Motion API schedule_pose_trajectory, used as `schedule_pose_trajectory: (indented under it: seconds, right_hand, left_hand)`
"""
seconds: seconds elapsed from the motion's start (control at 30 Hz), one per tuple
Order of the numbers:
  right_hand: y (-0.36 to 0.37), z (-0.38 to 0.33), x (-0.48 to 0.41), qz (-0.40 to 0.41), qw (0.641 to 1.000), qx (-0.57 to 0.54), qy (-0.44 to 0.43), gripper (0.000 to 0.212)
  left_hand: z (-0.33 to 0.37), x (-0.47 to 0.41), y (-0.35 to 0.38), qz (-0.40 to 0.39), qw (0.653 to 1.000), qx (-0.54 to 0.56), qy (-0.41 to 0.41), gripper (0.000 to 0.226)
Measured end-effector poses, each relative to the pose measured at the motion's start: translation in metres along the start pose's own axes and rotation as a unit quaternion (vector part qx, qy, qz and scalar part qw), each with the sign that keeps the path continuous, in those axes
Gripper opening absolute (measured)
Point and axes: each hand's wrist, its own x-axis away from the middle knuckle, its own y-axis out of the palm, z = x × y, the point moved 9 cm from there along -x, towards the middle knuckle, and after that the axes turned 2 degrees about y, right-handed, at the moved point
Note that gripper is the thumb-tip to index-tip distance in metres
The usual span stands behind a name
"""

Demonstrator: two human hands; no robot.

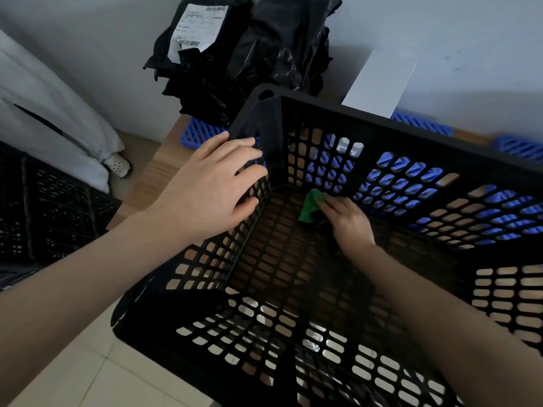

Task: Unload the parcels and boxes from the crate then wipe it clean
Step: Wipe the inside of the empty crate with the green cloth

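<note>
Crate (411, 124) on table (152, 177), cloth (310, 205) in its far corner; parcels (235, 54) behind crate against wall (88, 54), box (382, 80) right of parcels.

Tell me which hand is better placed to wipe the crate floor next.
Right. The right hand is inside the crate, holding the green cloth on its floor; the left hand rests on the side wall.
</note>
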Motion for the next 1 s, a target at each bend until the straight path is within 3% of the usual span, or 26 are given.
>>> schedule_pose_trajectory:
  seconds: [0.1,0.2,0.3,0.37,0.47,0.6,0.73,0.83,0.9,1.0]
  right_hand:
    - [0.009,-0.034,0.027,-0.016,1.0,-0.014,-0.002,0.061]
    - [0.013,-0.082,0.072,-0.032,0.99,-0.082,-0.111,0.058]
    - [0.022,-0.125,0.131,-0.072,0.96,-0.122,-0.241,0.042]
    - [0.027,-0.136,0.156,-0.097,0.941,-0.147,-0.291,0.032]
    - [0.026,-0.124,0.152,-0.107,0.928,-0.119,-0.337,0.034]
    - [0.005,-0.068,0.085,-0.047,0.954,-0.07,-0.287,0.04]
    - [-0.022,0.014,0.028,0.008,0.996,-0.003,-0.094,0.053]
    - [-0.023,0.016,0.032,0.016,1.0,-0.01,-0.023,0.049]
    - [-0.016,-0.012,0.052,0.008,0.997,-0.066,-0.038,0.047]
    - [0.004,-0.075,0.115,-0.064,0.971,-0.132,-0.19,0.042]
  left_hand:
    - [0.0,0.0,0.0,0.0,1.0,-0.002,0.003,0.036]
    - [0.001,0.0,-0.001,0.001,1.0,-0.002,0.003,0.036]
    - [0.0,-0.001,-0.001,-0.002,1.0,-0.003,0.003,0.036]
    - [0.001,-0.001,0.0,-0.006,1.0,-0.005,0.004,0.037]
    - [0.002,0.0,0.001,-0.008,1.0,-0.012,0.008,0.037]
    - [0.005,0.0,0.002,-0.012,1.0,-0.023,0.017,0.037]
    - [0.006,0.0,0.003,-0.02,0.999,-0.032,0.022,0.039]
    - [0.006,0.0,0.002,-0.018,0.999,-0.032,0.022,0.04]
    - [0.005,0.0,0.001,-0.014,0.999,-0.028,0.018,0.04]
    - [0.006,-0.001,0.0,-0.013,0.999,-0.026,0.017,0.04]
